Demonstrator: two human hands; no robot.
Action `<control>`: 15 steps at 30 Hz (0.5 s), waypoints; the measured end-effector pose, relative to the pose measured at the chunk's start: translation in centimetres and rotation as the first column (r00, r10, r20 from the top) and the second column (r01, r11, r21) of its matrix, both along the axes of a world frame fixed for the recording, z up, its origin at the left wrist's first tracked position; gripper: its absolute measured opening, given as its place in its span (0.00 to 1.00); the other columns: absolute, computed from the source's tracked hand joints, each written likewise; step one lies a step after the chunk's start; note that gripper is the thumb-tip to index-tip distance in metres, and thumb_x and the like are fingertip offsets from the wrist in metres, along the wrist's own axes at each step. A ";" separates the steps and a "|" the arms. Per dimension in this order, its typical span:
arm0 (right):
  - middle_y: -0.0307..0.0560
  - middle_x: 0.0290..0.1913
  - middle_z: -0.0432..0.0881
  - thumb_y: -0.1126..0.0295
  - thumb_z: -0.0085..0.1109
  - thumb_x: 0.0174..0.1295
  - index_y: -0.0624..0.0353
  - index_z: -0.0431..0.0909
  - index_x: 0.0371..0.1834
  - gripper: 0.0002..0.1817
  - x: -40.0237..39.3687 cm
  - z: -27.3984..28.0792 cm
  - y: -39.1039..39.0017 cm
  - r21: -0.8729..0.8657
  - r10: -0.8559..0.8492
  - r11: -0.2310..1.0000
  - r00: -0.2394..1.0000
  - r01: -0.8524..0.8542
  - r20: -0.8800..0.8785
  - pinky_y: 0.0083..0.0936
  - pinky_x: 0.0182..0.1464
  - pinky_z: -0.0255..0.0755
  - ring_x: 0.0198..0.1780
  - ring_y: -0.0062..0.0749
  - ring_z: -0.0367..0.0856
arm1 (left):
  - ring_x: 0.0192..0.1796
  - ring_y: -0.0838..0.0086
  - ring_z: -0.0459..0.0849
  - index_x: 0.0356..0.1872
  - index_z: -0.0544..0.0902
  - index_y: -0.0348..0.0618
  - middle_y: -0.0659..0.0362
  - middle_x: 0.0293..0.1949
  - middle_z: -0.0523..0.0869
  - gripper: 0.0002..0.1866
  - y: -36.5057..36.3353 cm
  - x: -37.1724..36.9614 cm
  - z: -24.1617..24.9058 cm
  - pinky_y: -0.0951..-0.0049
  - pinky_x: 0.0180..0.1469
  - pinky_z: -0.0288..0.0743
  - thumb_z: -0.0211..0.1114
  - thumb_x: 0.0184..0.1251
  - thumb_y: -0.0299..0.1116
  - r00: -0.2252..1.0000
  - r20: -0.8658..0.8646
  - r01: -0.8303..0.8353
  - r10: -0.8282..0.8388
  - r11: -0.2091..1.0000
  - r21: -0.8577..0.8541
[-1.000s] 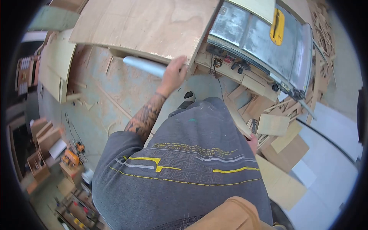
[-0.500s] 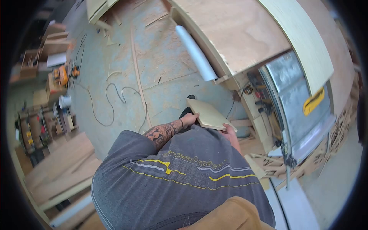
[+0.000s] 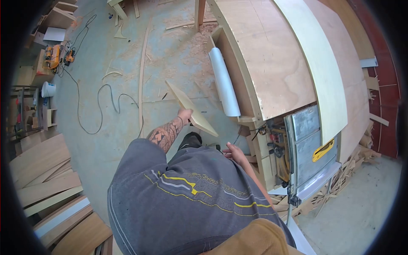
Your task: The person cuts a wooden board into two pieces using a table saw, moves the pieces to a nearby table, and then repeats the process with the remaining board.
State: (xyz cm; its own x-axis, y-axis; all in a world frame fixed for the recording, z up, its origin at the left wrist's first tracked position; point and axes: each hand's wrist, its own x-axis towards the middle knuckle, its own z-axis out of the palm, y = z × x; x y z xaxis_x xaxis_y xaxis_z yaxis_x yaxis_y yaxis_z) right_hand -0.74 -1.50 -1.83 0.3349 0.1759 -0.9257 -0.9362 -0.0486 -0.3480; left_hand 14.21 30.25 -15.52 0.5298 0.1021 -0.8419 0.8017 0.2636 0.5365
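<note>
My left hand [image 3: 184, 115], at the end of a tattooed forearm, is closed on the edge of a pale wooden board [image 3: 199, 120]. The board hangs tilted over the floor in front of my legs. My right hand [image 3: 233, 153] is off the board, close to the front of my grey shirt. Its fingers look apart and nothing shows in them.
To the right stands a large wooden workbench [image 3: 272, 55] with a white roll [image 3: 224, 85] at its side and a metal saw table [image 3: 307, 140]. A cable [image 3: 100, 102] and a long strip [image 3: 143, 72] lie on the floor. Boards [image 3: 46, 170] are stacked at left.
My right hand has let go of the board. My left hand has carried it left and away from my body, and the board has turned. The camera view has shifted too.
</note>
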 end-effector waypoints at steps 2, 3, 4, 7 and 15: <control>0.58 0.66 0.79 0.41 0.53 0.75 0.59 0.64 0.77 0.38 -0.2 1.5 -1.9 -0.161 -0.019 0.987 0.998 0.029 0.061 0.36 0.53 0.80 0.53 0.45 0.84 | 0.42 0.58 0.91 0.56 0.80 0.32 0.48 0.44 0.88 0.18 0.6 4.9 0.1 0.58 0.40 0.87 0.65 0.67 0.27 0.987 0.093 0.102 -0.130 0.959 0.263; 0.58 0.66 0.79 0.41 0.53 0.75 0.59 0.64 0.77 0.38 -0.1 2.6 -2.5 -0.180 -0.028 0.983 0.997 0.040 0.067 0.36 0.53 0.80 0.53 0.45 0.84 | 0.38 0.59 0.91 0.53 0.83 0.33 0.49 0.40 0.89 0.16 1.0 7.1 0.5 0.59 0.36 0.86 0.66 0.66 0.28 0.974 0.111 0.144 -0.198 0.917 0.372; 0.56 0.64 0.80 0.42 0.53 0.75 0.59 0.65 0.76 0.37 -0.2 3.9 -3.0 -0.229 -0.057 0.971 0.995 0.074 0.083 0.34 0.52 0.80 0.52 0.42 0.85 | 0.37 0.60 0.91 0.52 0.84 0.33 0.50 0.39 0.90 0.16 1.5 9.0 -0.1 0.60 0.35 0.85 0.68 0.67 0.30 0.966 0.215 0.071 -0.147 0.943 0.326; 0.53 0.61 0.82 0.44 0.53 0.76 0.59 0.68 0.74 0.35 -0.5 6.5 -4.1 -0.307 -0.180 0.927 0.973 0.217 0.146 0.32 0.51 0.79 0.49 0.37 0.85 | 0.35 0.61 0.89 0.56 0.82 0.31 0.51 0.40 0.90 0.22 2.8 14.6 -6.2 0.61 0.36 0.84 0.70 0.71 0.39 0.914 0.399 -0.100 0.073 0.994 0.047; 0.45 0.58 0.82 0.44 0.54 0.76 0.53 0.72 0.70 0.29 1.7 10.5 -5.0 -0.225 -0.315 0.887 0.884 0.404 0.345 0.31 0.54 0.79 0.51 0.31 0.83 | 0.19 0.66 0.75 0.42 0.78 0.43 0.56 0.23 0.77 0.20 0.9 9.1 -7.9 0.61 0.18 0.63 0.62 0.73 0.52 0.840 -0.066 0.516 -0.538 0.757 0.400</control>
State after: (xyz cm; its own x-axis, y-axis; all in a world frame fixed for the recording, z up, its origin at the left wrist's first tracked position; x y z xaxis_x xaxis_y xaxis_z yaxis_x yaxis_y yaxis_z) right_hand 0.94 -6.49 8.66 0.5845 -0.2630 -0.7676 -0.7657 0.1341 -0.6290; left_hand 23.32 31.19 -23.40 0.6370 0.1042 -0.7638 0.7211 -0.4308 0.5426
